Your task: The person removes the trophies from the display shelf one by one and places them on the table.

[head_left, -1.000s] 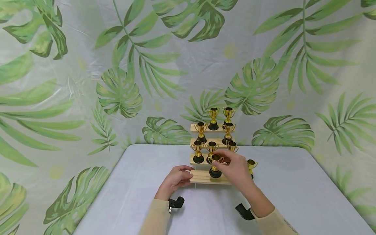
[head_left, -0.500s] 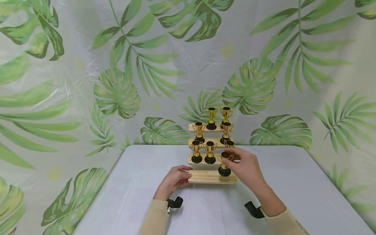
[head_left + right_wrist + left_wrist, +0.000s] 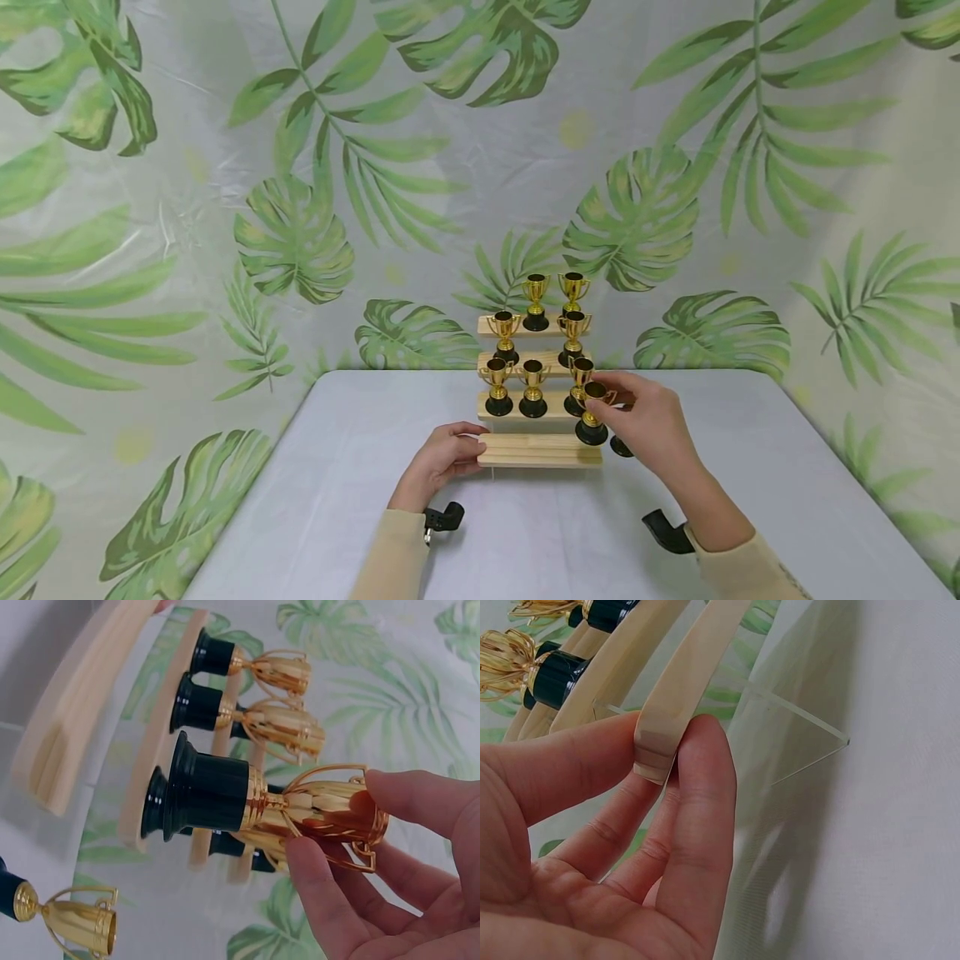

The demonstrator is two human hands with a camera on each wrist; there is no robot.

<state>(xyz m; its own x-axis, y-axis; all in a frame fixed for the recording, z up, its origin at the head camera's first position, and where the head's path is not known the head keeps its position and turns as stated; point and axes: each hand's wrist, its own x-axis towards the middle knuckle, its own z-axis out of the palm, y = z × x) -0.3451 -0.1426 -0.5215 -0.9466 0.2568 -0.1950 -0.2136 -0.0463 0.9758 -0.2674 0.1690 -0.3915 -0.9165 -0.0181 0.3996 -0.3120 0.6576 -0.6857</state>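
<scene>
While the right hand (image 3: 651,421) pinches a small gold trophy (image 3: 592,410) by its cup, thumb and fingers (image 3: 330,896) curled round the rim and handles, the black base hangs just off the right end of the stand's lowest step (image 3: 540,450), at about three o'clock from the tiered wooden stand (image 3: 531,360). The left hand (image 3: 444,457) is over at nine o'clock, thumb and fingertips (image 3: 697,761) clamped on the end of that bottom slat, bracing it. Seven more trophies stand on the upper steps, and the nearest of them (image 3: 581,385) sits right behind the held one, almost touching in the head view. That's the danger spot: any swing toward twelve o'clock and the held base could clip that neighbour and topple it, maybe its row-mates with it. The grip is high on the cup, so the heavy base could pendulum or the shiny plastic could slip from the pinch. Another trophy (image 3: 71,919) lies on the white table (image 3: 787,483) just to the right of the stand, under the wrist, where a dropping hand or sleeve might knock it rolling. And the stand rests on clear side panels (image 3: 787,742); if the left hand eases off, a nudge could shift the whole display.
</scene>
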